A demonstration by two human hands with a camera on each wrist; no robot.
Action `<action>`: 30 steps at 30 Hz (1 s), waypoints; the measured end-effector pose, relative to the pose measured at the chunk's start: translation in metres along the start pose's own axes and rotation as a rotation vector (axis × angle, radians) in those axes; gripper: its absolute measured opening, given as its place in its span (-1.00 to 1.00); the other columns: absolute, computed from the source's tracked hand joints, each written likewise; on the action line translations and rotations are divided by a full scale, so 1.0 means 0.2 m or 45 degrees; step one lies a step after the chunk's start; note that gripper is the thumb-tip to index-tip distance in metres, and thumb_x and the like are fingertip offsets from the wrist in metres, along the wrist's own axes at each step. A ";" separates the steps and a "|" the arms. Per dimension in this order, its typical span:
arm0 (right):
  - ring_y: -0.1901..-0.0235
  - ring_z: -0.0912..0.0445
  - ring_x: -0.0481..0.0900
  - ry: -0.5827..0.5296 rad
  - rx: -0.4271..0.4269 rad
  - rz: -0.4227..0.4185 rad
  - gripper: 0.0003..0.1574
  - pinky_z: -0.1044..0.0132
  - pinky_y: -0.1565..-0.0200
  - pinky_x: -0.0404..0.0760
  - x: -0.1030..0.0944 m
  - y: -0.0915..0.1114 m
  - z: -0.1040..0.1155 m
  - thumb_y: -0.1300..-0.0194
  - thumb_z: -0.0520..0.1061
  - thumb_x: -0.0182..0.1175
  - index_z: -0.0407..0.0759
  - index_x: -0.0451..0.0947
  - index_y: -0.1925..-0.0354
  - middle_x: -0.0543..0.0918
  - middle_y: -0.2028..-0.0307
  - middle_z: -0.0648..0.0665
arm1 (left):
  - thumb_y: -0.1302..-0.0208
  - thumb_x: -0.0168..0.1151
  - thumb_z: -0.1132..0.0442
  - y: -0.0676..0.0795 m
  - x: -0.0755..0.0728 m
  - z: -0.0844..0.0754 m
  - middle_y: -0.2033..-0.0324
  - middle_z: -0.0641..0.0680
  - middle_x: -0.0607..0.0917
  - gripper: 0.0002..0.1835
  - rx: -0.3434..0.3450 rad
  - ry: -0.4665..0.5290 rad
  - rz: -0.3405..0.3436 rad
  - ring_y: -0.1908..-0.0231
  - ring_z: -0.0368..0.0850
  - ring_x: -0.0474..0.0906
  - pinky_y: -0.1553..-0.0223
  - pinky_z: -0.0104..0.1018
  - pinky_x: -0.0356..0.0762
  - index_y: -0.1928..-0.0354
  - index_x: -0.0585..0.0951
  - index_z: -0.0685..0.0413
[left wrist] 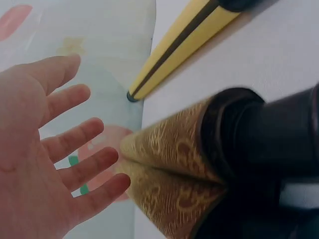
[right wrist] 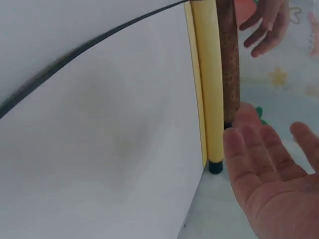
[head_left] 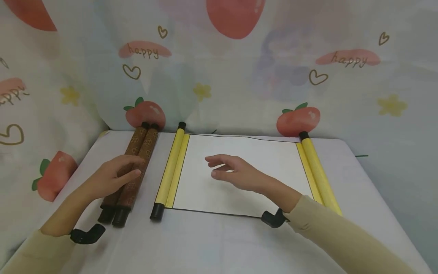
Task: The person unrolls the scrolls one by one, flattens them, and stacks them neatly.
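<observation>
An unrolled scroll with a bare white sheet point(head_left: 205, 198) lies across the table. Its left yellow roller point(head_left: 171, 163) and right yellow roller point(head_left: 319, 171) have black end knobs. Left of it rests a brown patterned scroll point(head_left: 130, 194), rolled from both ends into two rolls side by side. My left hand point(head_left: 111, 177) hovers over the brown rolls; its fingers look spread and hold nothing in the left wrist view. Above the white sheet hangs my right hand point(head_left: 239, 173), palm turned leftward, fingers loosely extended and nothing in them.
The table point(head_left: 198, 247) has a white cover and rounded back corners. Behind and to the left hangs a pale curtain point(head_left: 232, 76) printed with red fruit, hearts and "happy". A black camera mount point(head_left: 87, 234) sits at my left wrist, another point(head_left: 273, 219) at my right.
</observation>
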State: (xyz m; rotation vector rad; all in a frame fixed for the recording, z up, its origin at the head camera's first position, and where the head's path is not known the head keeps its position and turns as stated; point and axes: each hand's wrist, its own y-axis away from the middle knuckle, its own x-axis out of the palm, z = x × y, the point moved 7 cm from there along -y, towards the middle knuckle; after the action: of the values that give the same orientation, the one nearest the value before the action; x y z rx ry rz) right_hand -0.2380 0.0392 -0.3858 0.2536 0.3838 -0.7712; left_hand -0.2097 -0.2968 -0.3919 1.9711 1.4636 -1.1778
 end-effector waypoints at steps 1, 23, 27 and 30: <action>-0.19 0.08 0.55 -0.071 0.025 -0.014 -0.40 0.11 -0.13 0.57 0.02 -0.03 0.01 -0.44 0.06 0.19 0.18 0.36 -0.39 0.51 -0.26 0.01 | -0.47 0.17 0.08 0.00 -0.01 0.02 -0.23 0.18 0.55 -0.56 -0.027 0.006 -0.001 -0.24 0.19 0.43 -0.11 0.25 0.47 -0.27 0.51 0.10; -0.26 -0.16 0.50 -1.078 0.326 0.012 -0.29 0.01 -0.22 0.52 0.52 -0.50 0.09 -0.50 0.12 0.05 -0.09 0.18 -0.46 0.50 -0.26 -0.25 | -0.54 0.00 -0.05 0.02 -0.03 0.39 -0.42 0.46 0.17 -0.26 -0.456 0.355 0.136 -0.30 0.46 0.31 -0.01 0.15 0.59 -0.52 0.08 0.26; -0.28 -0.17 0.48 -1.184 0.376 0.022 -0.24 0.00 -0.23 0.50 0.61 -0.56 0.11 -0.49 0.13 0.06 -0.08 0.12 -0.49 0.45 -0.30 -0.31 | -0.55 -0.02 -0.07 0.03 -0.01 0.44 -0.41 0.51 0.15 -0.21 -0.534 0.416 0.181 -0.29 0.45 0.32 0.03 0.08 0.63 -0.52 -0.01 0.31; -0.31 -0.20 0.43 -1.252 0.413 0.026 -0.23 -0.01 -0.25 0.48 0.66 -0.59 0.13 -0.48 0.13 0.08 -0.06 0.11 -0.50 0.40 -0.33 -0.34 | -0.54 -0.03 -0.11 0.03 0.00 0.46 -0.38 0.55 0.16 -0.16 -0.601 0.428 0.197 -0.28 0.47 0.32 0.03 0.13 0.63 -0.52 -0.04 0.35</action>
State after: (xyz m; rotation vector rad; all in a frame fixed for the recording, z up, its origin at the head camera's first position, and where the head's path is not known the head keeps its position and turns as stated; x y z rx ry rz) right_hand -0.2305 -0.1353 -0.4296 0.1527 -0.6755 -0.8445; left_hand -0.2389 -0.3671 -0.4432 1.9515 1.5358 -0.3938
